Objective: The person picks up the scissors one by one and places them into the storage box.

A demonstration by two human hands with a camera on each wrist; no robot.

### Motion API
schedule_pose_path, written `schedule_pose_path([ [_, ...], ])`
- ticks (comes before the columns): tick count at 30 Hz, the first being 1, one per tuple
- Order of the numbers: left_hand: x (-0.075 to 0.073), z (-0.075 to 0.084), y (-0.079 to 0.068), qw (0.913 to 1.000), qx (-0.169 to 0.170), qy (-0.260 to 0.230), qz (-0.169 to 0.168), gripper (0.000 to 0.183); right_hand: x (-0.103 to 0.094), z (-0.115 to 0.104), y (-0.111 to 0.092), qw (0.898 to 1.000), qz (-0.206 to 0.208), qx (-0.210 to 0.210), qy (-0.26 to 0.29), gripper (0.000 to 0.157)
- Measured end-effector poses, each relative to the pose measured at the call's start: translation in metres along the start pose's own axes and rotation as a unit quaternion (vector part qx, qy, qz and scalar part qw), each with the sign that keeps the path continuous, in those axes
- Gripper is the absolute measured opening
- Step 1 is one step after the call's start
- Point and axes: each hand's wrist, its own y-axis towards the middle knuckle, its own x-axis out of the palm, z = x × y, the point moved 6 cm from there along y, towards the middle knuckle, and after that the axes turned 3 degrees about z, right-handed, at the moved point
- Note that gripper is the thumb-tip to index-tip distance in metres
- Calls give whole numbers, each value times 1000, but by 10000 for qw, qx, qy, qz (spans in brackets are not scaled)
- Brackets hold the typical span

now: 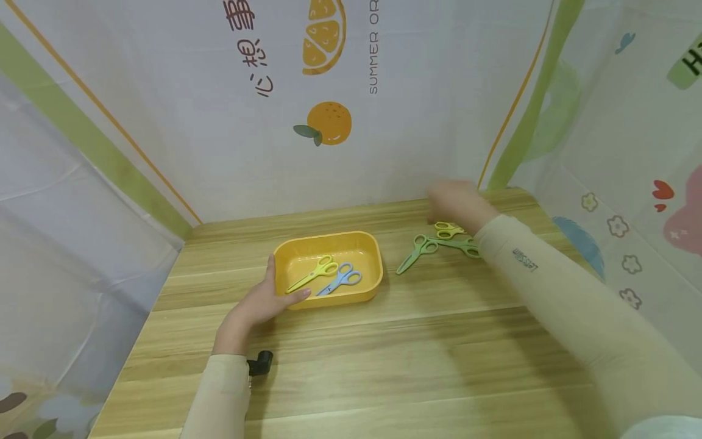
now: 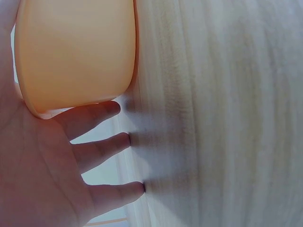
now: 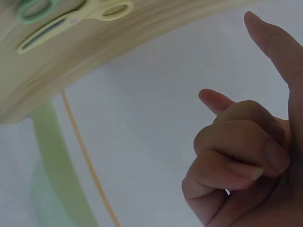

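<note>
Plainly, a white cloth (image 1: 406, 146) printed with oranges hangs behind the desk (image 1: 340, 366), where we see a shallow yellow tray (image 1: 334, 300) left of centre, its long axis running roughly left to right.

Our left hand (image 1: 265, 302) holds the tray's near left corner, thumb laid over the near rim. Only the left wrist view shows us its fingers from the palm side: three fairly straight and spread, one against the tray's outer wall. From the head, our right hand (image 1: 455, 201) is a blur beyond the loose scissors; its wrist view shows the thumb well out, the other fingers partly folded, and nothing held.

Inside the tray, yellow scissors (image 1: 318, 272) and blue scissors (image 1: 337, 282) lie nearly parallel, blades toward us and left, handles away and right. Right of the tray, one green pair (image 1: 415, 250) points the same way; a second green pair (image 1: 452, 244) points left, its tip by the first's handles. Behind it a loose yellow pair (image 3: 75, 20) has handles left, blades running right under our arm; the right wrist view reveals those blades, closed, beside a green loop.
</note>
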Motion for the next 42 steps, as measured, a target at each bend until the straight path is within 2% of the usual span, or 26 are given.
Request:
schedule_pose_path([
  [5, 0, -1, -1, 10000, -21, -28, -9, 139, 10, 17, -4, 10000, 47, 11, 12, 32],
  [11, 1, -2, 0, 10000, 5, -52, -36, 139, 20, 35, -7, 9996, -186, 157, -157, 50],
  [17, -1, -1, -1, 9999, 66, -116, 5, 139, 34, 52, -8, 9991, -251, 159, -301, 46],
  [21, -1, 0, -2, 9999, 54, -90, 11, 139, 47, 62, -11, 9992, -323, 109, -188, 46],
  [26, -1, 2, -4, 10000, 1, -95, -23, 139, 64, 75, -20, 9977, -592, 337, 28, 48],
  [31, -2, 3, -4, 9999, 37, -169, -4, 139, 74, 87, -29, 9979, -447, 435, 196, 48],
  [38, -3, 2, -2, 9998, 96, -168, 32, 139, 87, 100, -32, 9968, -426, 618, 289, 60],
  [42, -2, 1, -1, 9999, 63, -118, 27, 140, 96, 103, -32, 9949, -575, 700, 437, 69],
])
